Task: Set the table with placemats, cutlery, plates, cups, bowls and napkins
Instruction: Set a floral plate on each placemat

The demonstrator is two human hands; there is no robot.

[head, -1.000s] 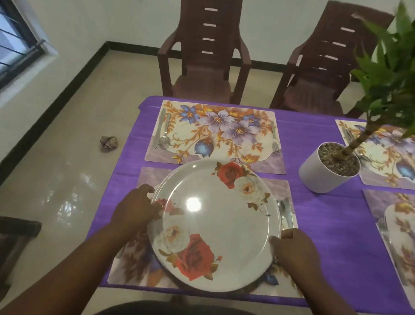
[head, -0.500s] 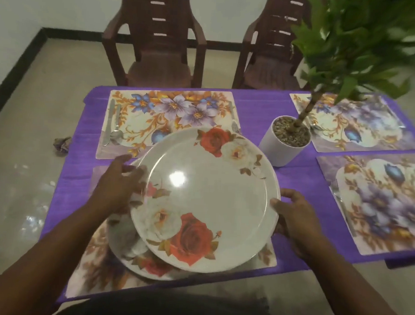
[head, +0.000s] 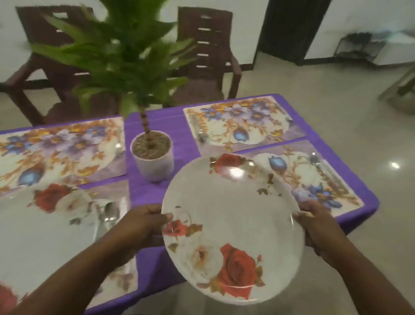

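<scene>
Both hands, left hand (head: 142,222) and right hand (head: 317,224), grasp the plate (head: 229,227) by opposite rims, held between them; lower it level, centred on the placemat (head: 319,176) just beyond the right hand.

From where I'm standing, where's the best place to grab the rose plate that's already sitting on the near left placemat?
Take the plate on the placemat by its rim, coming from the right edge nearest the cutlery. It lies flat, so only the thin raised rim offers a hold; slide fingers under, thumb on top. Both the left hand and right hand are busy holding another plate.
</scene>
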